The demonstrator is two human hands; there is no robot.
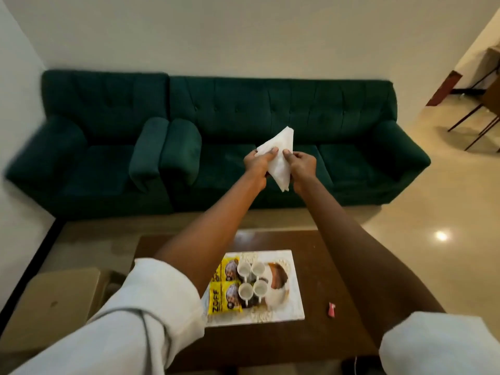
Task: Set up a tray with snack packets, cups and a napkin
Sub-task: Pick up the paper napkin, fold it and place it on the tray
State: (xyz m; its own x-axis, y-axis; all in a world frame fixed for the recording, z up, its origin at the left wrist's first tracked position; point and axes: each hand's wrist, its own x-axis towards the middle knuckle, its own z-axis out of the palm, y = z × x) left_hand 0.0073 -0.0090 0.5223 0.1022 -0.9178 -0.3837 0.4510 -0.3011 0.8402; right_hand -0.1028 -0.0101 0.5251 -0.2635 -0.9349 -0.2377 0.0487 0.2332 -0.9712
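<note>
Fingers (pixel 273 151) of both hands are clamped on the napkin (pixel 278 169): the left hand (pixel 257 163) grips its left edge with the thumb across the front, and the right hand (pixel 303 163) pinches its right edge. Both arms are stretched forward, so the napkin hangs in the air in front of the green sofa (pixel 270 104), well apart from the tray (pixel 294 307) on the counter (pixel 324 266).

Tray contents: two yellow snack packets (pixel 222 295) lie end to end along its left side. Four white cups (pixel 245 289) stand upright in a two-by-two block just beside them. The right part of the tray is bare apart from its printed picture.

Step in hand, as judged: shaping the napkin, the last item not yet on the tray (packets and cups look done).

Napkin orientation: it reads as a folded, roughly triangular sheet. Its long axis runs near vertical in the view. One tip points up and slightly right toward the sofa back, the other tip points down below the hands, and a blunter corner sticks out to the left.

Next move calls for: lowering the napkin toward the person and laying it flat on the bare right part of the tray. It should go down without brushing the cups, since those are light and would tip easily. Keeping the fold closed on release also matters.

Also on the counter: a small pink item (pixel 331 313), right of the tray.
</note>
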